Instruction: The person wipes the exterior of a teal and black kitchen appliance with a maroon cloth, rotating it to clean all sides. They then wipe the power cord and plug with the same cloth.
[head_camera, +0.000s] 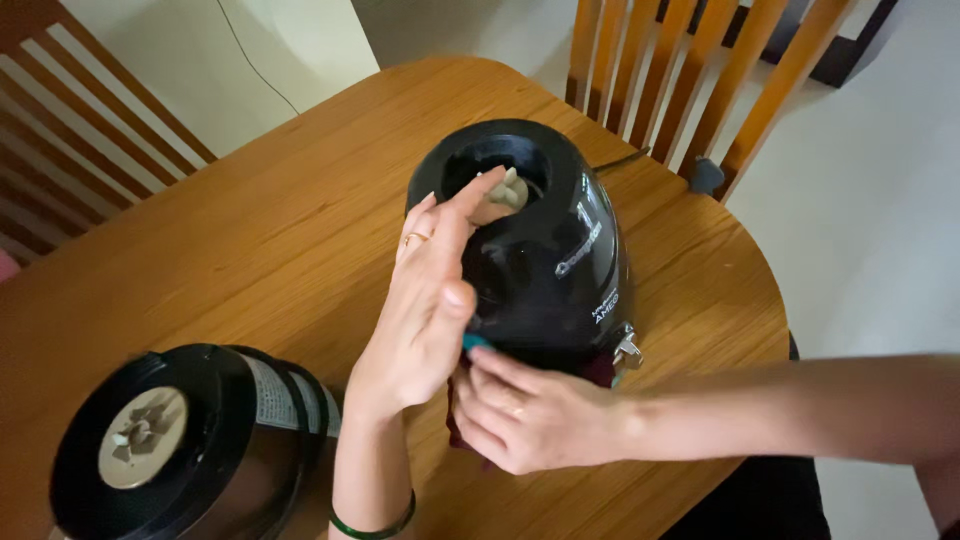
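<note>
Left hand (425, 300) steadies the black mixer base (545, 250); right hand (525, 410) wipes its foot

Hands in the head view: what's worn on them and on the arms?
Both arms are bare, with no sleeves showing. The left hand has a thin gold ring on one finger and a slim dark green bangle at the wrist. The right hand wears a gold ring too.

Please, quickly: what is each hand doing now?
Left hand: open, flat against the black mixer base.
Right hand: fingers pinching a cloth at the base.
</note>
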